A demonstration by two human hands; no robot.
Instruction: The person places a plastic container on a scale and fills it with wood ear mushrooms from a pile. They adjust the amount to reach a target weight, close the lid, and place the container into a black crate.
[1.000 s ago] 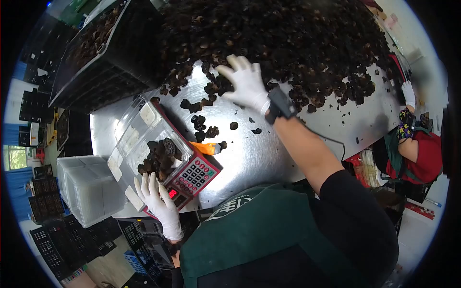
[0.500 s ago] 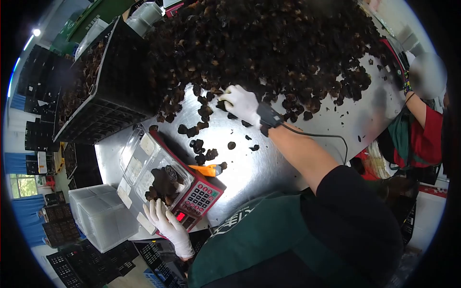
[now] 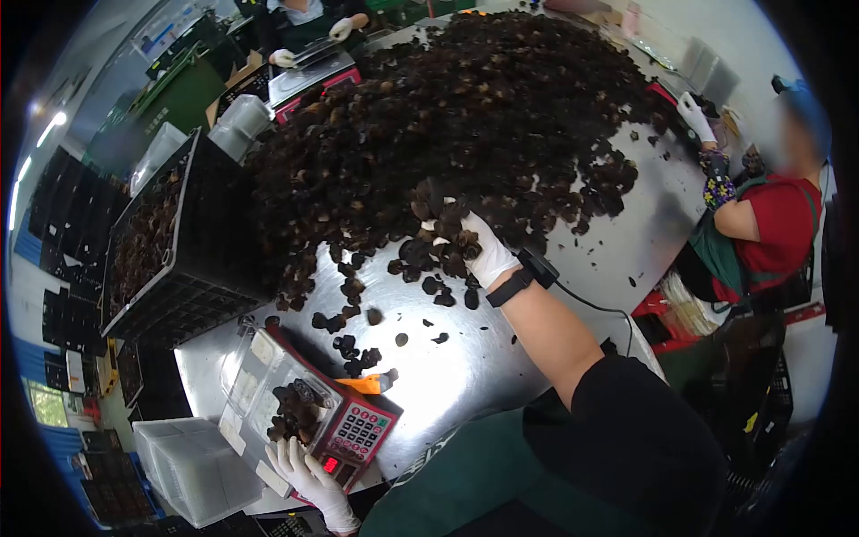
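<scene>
My right hand [image 3: 488,252], white-gloved, has its fingers curled round a clump of dark wood ear mushrooms [image 3: 447,234] at the near edge of the big pile [image 3: 465,116]. My left hand [image 3: 311,483], also gloved, rests with fingers stretched out at the near side of a clear plastic box [image 3: 333,400]. Several mushrooms [image 3: 295,416] lie in that box, which sits on a red digital scale [image 3: 369,428] with a lit display. An orange-handled tool [image 3: 360,385] lies beside the scale.
A black crate [image 3: 219,242] of mushrooms stands at the left. Stacked clear boxes [image 3: 192,470] are left of the scale. Loose mushrooms [image 3: 349,315] dot the metal table [image 3: 447,376]. One co-worker [image 3: 769,215] is at the right, another [image 3: 309,22] at a far scale [image 3: 313,80].
My right hand has turned and now holds a clump of mushrooms. The view has tilted up, showing the far co-worker. My left hand stays by the box.
</scene>
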